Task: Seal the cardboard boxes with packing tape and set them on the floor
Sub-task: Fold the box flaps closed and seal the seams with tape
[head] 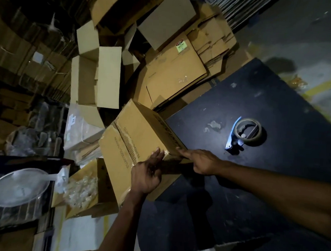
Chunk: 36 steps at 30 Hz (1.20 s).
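Where the dark blue table [252, 184] meets its left edge, a closed cardboard box [138, 135] sits tilted, part of it on the tabletop and part hanging out over the clutter below. Clear tape runs along its centre seam, and printed lettering shows on the flaps. The left hand [147, 173] lies flat against the box's near end, fingers straight and close together, palm toward the cardboard. The right hand [201, 161] reaches in from the right with its fingers extended and slightly spread, the fingertips touching the box's near corner — neither hand curls round anything.

Further right on the table, well apart from the box, lies a tape dispenser [244, 133] with a blue handle and a roll of packing tape mounted on it.

Beyond the table the floor is crowded: an open empty carton [95, 76] with its flaps up, a stack of flattened cartons [174, 69] bearing a small green label, and — at lower left — an open box of clear plastic pieces [81, 190]. A white fan [18, 187] lies at the far left.
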Motion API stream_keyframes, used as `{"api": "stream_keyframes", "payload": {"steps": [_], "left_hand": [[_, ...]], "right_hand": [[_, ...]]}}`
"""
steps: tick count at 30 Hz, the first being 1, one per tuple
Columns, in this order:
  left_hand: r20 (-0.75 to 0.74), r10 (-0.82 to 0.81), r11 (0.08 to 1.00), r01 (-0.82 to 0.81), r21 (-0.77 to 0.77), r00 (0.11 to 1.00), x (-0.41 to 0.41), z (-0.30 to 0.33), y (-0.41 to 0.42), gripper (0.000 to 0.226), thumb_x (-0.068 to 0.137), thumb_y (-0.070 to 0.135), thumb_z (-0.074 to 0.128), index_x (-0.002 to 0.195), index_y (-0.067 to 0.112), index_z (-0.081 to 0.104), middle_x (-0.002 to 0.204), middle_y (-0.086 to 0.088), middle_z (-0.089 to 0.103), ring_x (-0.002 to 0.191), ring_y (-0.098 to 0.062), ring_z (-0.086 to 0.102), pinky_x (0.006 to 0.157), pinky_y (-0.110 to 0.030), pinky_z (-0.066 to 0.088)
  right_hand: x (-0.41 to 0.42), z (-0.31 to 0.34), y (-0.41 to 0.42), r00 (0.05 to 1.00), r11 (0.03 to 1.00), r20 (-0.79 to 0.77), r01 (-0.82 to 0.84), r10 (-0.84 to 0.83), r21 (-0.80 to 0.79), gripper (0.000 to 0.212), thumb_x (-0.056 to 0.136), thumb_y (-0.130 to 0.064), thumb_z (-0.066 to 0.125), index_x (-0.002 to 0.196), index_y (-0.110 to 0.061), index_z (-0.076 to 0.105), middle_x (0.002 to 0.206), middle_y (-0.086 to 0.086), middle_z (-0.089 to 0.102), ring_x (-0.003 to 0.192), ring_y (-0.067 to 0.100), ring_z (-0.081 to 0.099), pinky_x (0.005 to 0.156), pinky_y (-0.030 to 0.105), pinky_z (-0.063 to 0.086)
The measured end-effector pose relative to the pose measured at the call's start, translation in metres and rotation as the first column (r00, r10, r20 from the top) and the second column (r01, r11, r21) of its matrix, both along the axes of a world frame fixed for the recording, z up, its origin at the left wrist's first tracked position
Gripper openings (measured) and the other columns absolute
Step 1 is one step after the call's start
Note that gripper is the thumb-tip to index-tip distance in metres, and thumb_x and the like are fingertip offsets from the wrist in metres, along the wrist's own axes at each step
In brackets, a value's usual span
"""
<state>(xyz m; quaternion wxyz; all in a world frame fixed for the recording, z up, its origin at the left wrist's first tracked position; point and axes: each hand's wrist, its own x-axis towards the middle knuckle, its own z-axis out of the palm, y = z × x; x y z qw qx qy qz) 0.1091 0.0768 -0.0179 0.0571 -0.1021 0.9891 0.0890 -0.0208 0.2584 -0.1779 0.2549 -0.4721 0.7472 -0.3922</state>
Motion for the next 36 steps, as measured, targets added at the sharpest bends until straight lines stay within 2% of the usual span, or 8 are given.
{"api": "stream_keyframes", "payload": {"steps": [6,10,14,18,21,23,29,36], "left_hand": [[0.004,-0.059,0.998,0.059,-0.020,0.998,-0.006,0.005,0.007,0.073,0.091,0.071,0.032,0.145,0.033,0.060,0.155,0.015,0.048,0.139,-0.005,0.049,0.090,-0.030,0.059],[0.017,-0.088,0.996,0.088,-0.003,0.996,-0.014,0.007,0.012,0.069,0.081,0.053,0.039,0.144,0.035,0.060,0.154,0.015,0.050,0.136,-0.014,0.054,0.088,-0.040,0.061],[-0.001,-0.139,0.986,0.138,0.088,0.990,-0.021,0.011,-0.002,0.066,0.082,0.050,0.041,0.144,0.040,0.059,0.148,0.019,0.056,0.115,-0.017,0.071,0.079,-0.039,0.062],[-0.018,-0.178,0.971,0.179,0.160,0.984,-0.030,0.010,-0.021,0.062,0.087,0.061,0.046,0.146,0.043,0.056,0.146,0.013,0.059,0.133,-0.013,0.057,0.101,-0.036,0.055],[-0.035,-0.132,0.971,0.136,0.195,0.991,-0.051,0.008,-0.032,0.066,0.079,0.036,0.052,0.144,0.045,0.057,0.137,0.010,0.067,0.127,-0.018,0.063,0.099,-0.037,0.057],[-0.079,-0.116,0.979,0.127,0.157,0.990,-0.070,0.003,-0.040,0.064,0.083,0.024,0.053,0.144,0.039,0.058,0.136,0.006,0.069,0.117,-0.018,0.069,0.095,-0.035,0.059],[-0.164,-0.284,0.944,0.305,0.126,0.945,-0.098,-0.038,-0.062,0.053,0.106,0.029,0.037,0.157,0.018,0.044,0.165,-0.003,0.036,0.156,-0.017,0.027,0.127,-0.050,0.024],[-0.235,-0.230,0.945,0.274,0.176,0.944,-0.111,-0.050,-0.062,0.052,0.107,0.032,0.035,0.158,0.023,0.042,0.166,0.003,0.034,0.157,-0.012,0.022,0.127,-0.049,0.023]], "right_hand": [[-0.004,-0.006,-0.001,0.981,0.997,0.186,-0.062,0.052,0.049,0.100,0.075,-0.009,0.056,0.163,-0.028,0.012,0.158,0.010,0.043,0.116,0.026,0.063,0.095,0.038,0.056],[0.006,-0.012,-0.005,0.967,0.996,0.238,0.081,-0.090,0.046,0.098,0.081,-0.005,0.066,0.163,-0.020,0.015,0.137,0.012,0.061,0.070,0.003,0.059,0.067,0.010,0.049],[0.004,-0.011,-0.018,0.916,0.928,0.221,0.362,-0.335,-0.093,0.079,0.085,-0.028,0.073,0.156,-0.020,0.039,0.139,0.007,0.063,0.115,0.023,0.067,0.100,0.026,0.051],[-0.017,0.002,-0.031,0.804,0.826,0.284,0.559,-0.522,-0.064,0.055,0.087,-0.009,0.074,0.140,-0.011,0.061,0.119,0.008,0.074,0.110,0.017,0.071,0.098,0.036,0.056],[-0.040,0.013,-0.035,0.758,0.776,0.235,0.630,-0.609,-0.020,0.043,0.089,-0.008,0.073,0.132,-0.010,0.067,0.114,0.006,0.076,0.101,0.011,0.072,0.087,0.018,0.056],[-0.052,0.017,-0.036,0.726,0.744,0.236,0.668,-0.646,-0.020,0.047,0.089,-0.010,0.077,0.134,-0.009,0.065,0.125,0.008,0.072,0.107,0.009,0.068,0.082,0.005,0.046],[-0.064,0.025,-0.035,0.693,0.678,0.244,0.719,-0.679,-0.156,0.083,0.087,-0.006,0.069,0.159,-0.023,0.033,0.161,-0.001,0.039,0.147,0.019,0.038,0.120,0.037,0.035],[-0.060,0.040,-0.063,0.683,0.693,0.487,0.693,-0.544,-0.198,0.086,0.085,0.003,0.069,0.158,-0.028,0.035,0.159,-0.003,0.043,0.138,0.017,0.048,0.110,0.029,0.047]]}}
